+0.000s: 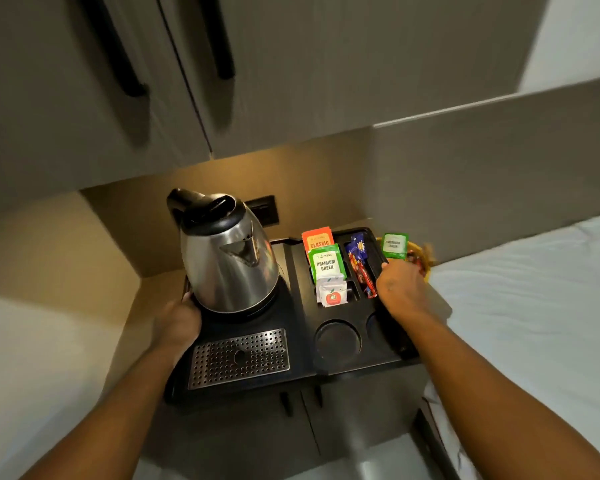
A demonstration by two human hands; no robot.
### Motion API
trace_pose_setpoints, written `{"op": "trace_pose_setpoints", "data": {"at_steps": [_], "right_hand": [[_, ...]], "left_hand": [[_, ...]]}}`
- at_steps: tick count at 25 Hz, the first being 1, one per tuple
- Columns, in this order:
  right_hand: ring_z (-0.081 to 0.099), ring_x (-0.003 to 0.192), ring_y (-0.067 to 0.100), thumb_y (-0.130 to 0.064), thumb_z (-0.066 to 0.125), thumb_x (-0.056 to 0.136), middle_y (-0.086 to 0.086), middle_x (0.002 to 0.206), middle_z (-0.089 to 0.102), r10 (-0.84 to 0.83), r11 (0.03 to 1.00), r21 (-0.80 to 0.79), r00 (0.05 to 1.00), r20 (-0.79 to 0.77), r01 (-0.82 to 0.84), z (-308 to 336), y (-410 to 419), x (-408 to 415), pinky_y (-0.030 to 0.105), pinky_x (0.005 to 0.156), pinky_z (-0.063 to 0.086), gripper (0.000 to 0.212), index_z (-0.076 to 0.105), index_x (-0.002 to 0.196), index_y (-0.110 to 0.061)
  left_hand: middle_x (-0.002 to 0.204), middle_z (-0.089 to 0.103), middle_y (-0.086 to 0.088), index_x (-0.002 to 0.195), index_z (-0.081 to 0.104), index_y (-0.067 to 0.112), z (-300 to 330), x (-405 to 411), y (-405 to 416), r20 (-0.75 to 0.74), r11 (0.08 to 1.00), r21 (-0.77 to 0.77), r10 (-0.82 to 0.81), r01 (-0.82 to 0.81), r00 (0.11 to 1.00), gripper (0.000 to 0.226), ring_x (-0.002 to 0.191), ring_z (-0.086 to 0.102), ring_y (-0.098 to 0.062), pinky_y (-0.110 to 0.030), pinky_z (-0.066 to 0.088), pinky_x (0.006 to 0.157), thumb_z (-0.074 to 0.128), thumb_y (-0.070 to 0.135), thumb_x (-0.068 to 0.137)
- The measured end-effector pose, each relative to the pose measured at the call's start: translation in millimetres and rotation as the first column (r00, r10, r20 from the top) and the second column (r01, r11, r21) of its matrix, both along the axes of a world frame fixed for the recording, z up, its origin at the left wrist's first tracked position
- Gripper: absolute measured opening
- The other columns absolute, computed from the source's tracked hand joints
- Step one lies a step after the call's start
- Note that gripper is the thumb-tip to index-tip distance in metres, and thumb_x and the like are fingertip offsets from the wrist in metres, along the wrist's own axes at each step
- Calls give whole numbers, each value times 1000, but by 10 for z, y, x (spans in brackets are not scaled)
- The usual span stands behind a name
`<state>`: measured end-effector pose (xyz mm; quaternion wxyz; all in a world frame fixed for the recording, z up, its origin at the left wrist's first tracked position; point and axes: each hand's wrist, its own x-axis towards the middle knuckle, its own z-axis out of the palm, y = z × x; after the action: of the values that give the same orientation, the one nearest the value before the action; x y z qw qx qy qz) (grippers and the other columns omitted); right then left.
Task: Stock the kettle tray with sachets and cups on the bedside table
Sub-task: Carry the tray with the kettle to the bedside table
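Fingers (388, 266) of the right hand (400, 289) pinch a green sachet (394, 245) at three o'clock, just past the black tray (302, 368), while the left hand (181, 322) grips its nine o'clock edge beside the kettle (229, 258), so I think sachets are being stocked, and next it needs dropping in a slot; both cup holes (337, 339) look empty.

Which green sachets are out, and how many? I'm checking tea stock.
2. One green sachet stands in the tray's left slot; another is in the right hand's grip, beyond the tray's right edge. More may be hidden.
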<state>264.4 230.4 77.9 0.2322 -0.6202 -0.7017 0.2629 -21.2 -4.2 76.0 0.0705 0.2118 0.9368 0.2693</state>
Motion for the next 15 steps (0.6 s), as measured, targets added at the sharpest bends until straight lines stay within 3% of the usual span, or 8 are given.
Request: {"op": "trace_pose_setpoints", "data": {"at_steps": [2,7,10,12,15], "right_hand": [[61,93,35,-24,45,98,18,104,64,-65,998,2,998,-27,65,27,-92,539,39,76,48,27,64,104,-5],[62,97,42,-18,50,93,24,108,64,-270,963,9,963,-4,270,30,-529,2316,36,73,45,26,65,101,2],[62,90,42,-15,48,92,25,104,64,-450,893,10,893,-15,451,16,-950,3546,34,68,44,25,65,95,3],[61,84,40,-12,47,93,25,102,65,-552,834,-6,834,-22,552,4,-1211,4370,32,67,43,25,65,93,5],[63,91,44,-11,47,93,30,104,66,-708,704,12,703,-65,710,18,-1543,5631,35,72,47,26,65,94,8]], "left_hand": [[101,66,-28,89,64,-1,52,333,172,-1,998,-46,-49,48,999,40,87,60,-39,-43,47,74,37,26,102],[106,64,-30,101,63,-5,9,1682,630,25,958,-101,-266,267,964,47,93,59,-42,-43,46,77,33,31,103],[115,63,-28,115,61,-3,-50,2700,939,-19,834,-143,-541,533,841,44,105,58,-43,-43,45,85,27,23,105],[118,62,-32,114,62,-3,-70,3488,1159,-19,748,-78,-662,659,749,45,110,56,-45,-44,44,89,28,25,104],[124,57,-35,115,59,-10,-2,4839,1408,-7,659,-34,-752,752,659,52,115,53,-47,-44,41,94,31,32,104]]}}
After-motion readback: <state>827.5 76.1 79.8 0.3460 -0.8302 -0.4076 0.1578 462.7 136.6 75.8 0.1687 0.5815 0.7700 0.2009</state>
